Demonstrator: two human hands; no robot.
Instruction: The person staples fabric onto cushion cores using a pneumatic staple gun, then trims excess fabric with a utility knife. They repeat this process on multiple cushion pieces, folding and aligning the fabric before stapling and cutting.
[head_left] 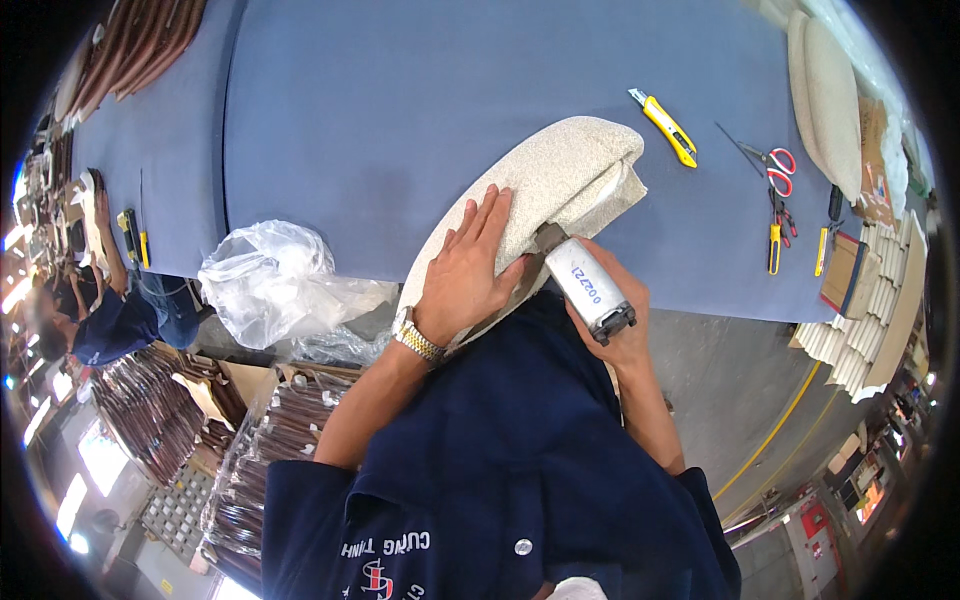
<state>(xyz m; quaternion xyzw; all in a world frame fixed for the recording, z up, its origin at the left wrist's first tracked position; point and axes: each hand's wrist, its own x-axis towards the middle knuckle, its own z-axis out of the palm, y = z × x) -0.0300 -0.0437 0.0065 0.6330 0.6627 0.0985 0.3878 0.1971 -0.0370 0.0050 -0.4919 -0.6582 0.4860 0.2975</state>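
At the blue worktop's (pixel 400 120) near edge, the left hand (pixel 470 275) presses flat on a beige cushion (pixel 560 175); the right hand (pixel 615 325) grips a stapler (pixel 590 290). Keeping fabric taut seems wise.

An upholstery workshop: a long blue table (pixel 400 110) beyond the fingers carries a cutter (pixel 664 126) and scissors (pixel 772 165); padded panels (pixel 830 90) and stacked wood parts (pixel 150 410) lie around.

A crumpled clear plastic bag (pixel 275 280) lies at the blue table's (pixel 400 100) near edge, left of the hands.
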